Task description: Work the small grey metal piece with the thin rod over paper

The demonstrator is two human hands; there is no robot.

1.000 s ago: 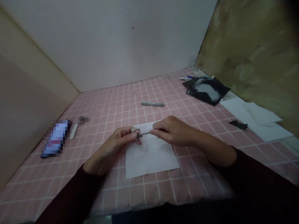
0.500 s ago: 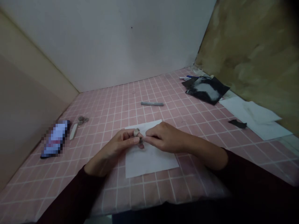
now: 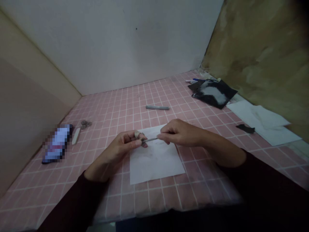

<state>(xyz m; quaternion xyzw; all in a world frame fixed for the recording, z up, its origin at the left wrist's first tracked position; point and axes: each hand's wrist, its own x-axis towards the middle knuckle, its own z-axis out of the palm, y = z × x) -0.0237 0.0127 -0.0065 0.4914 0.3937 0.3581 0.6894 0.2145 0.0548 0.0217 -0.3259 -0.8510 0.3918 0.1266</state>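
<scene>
left hand (image 3: 122, 143) has its thumb and fingers pinched on a small dark piece (image 3: 143, 140), too tiny to make out. right hand (image 3: 177, 132) is clamped on one end of a thin grey stick (image 3: 151, 139), the other end right at that piece. hands are a little apart, all this over a white sheet (image 3: 156, 164) on the pink checked bench (image 3: 116, 196). another grey stick (image 3: 157, 107) lies beyond the sheet, and there's a phone (image 3: 58, 143) off left beside a flat white strip (image 3: 76, 136).
</scene>
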